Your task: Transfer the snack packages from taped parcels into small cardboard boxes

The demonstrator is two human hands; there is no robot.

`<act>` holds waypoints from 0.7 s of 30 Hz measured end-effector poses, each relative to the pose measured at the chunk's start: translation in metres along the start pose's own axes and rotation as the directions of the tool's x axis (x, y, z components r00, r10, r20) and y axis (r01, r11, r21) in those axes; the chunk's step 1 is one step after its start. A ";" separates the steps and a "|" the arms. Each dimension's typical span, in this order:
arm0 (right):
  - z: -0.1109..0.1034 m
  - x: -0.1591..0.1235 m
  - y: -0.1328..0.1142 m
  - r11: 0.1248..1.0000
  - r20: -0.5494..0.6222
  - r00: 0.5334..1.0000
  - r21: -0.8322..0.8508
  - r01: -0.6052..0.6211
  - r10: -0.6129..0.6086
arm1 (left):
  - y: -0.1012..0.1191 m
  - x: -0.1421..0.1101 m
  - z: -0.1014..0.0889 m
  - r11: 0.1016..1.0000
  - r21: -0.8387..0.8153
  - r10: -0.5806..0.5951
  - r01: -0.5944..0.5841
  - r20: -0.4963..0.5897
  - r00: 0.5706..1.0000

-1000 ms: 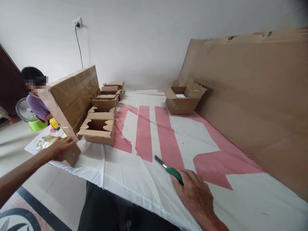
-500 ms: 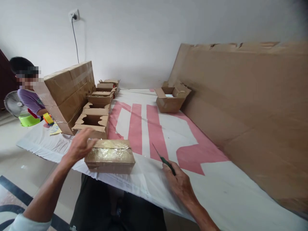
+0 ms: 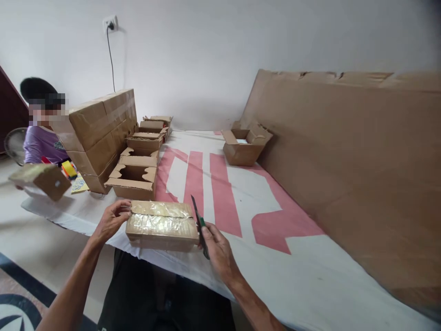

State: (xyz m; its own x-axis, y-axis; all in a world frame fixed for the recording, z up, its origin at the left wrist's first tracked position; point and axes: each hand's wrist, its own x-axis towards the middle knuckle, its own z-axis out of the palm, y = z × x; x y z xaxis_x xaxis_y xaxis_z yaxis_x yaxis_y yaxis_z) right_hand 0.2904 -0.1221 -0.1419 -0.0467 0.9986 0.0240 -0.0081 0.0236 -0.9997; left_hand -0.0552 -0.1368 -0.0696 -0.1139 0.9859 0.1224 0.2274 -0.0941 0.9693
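A cardboard box [image 3: 161, 226] with shiny clear tape along its top seam lies at the table's near edge. At its left end, my left hand [image 3: 113, 219] has its fingers curled against the upper corner, gripping it. My right hand [image 3: 219, 250] is closed around a utility knife [image 3: 202, 222] with a green and black handle. The dark blade points up and away, just beside the box's right end.
Several open boxes [image 3: 134, 188] stand in a row beyond, beside a stack of closed boxes [image 3: 98, 138]. Another open box [image 3: 243, 151] sits against a large cardboard panel [image 3: 344, 174]. At left, a person [image 3: 43, 142] is behind a tilted box [image 3: 44, 181]; yellow tape [image 3: 70, 169] lies nearby.
My right hand has brought the knife left to the box's right end. My left hand has lowered onto the box's left end. A tilted box has appeared by the person at left.
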 end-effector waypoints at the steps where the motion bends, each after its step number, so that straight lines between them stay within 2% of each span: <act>1: 0.002 0.001 -0.001 1.000 -0.030 0.999 -0.014 0.015 -0.016 | 0.001 0.002 0.001 1.000 0.012 -0.001 0.001 0.009 1.000; 5: 0.005 0.013 -0.004 0.992 -0.137 0.986 -0.088 0.087 -0.098 | 0.008 0.008 0.011 0.997 0.077 -0.010 0.006 0.058 0.998; 10: 0.007 0.030 -0.002 0.978 -0.175 0.972 -0.165 0.129 -0.158 | 0.006 0.010 0.019 0.983 0.177 0.042 -0.053 0.066 0.997; 13: 0.006 0.033 -0.002 0.975 -0.168 0.972 -0.176 0.136 -0.166 | 0.001 0.008 0.016 0.992 0.121 0.024 -0.034 0.081 0.996; 18: 0.001 0.025 -0.009 0.977 -0.139 0.979 -0.176 0.122 -0.147 | -0.003 0.008 0.011 0.994 -0.011 -0.104 0.105 0.088 0.991; 21: 0.000 0.019 -0.012 0.973 -0.146 0.975 -0.187 0.139 -0.167 | -0.001 0.012 0.013 0.997 -0.011 -0.077 0.078 0.094 0.993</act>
State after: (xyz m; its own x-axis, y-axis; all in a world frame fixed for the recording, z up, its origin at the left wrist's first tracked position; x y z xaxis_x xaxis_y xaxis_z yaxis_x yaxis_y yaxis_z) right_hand 0.2895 -0.1037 -0.1298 0.1013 0.9766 0.1896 0.1722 0.1705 -0.9702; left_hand -0.0443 -0.1226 -0.0723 -0.0395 0.9989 0.0269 0.2070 -0.0182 0.9782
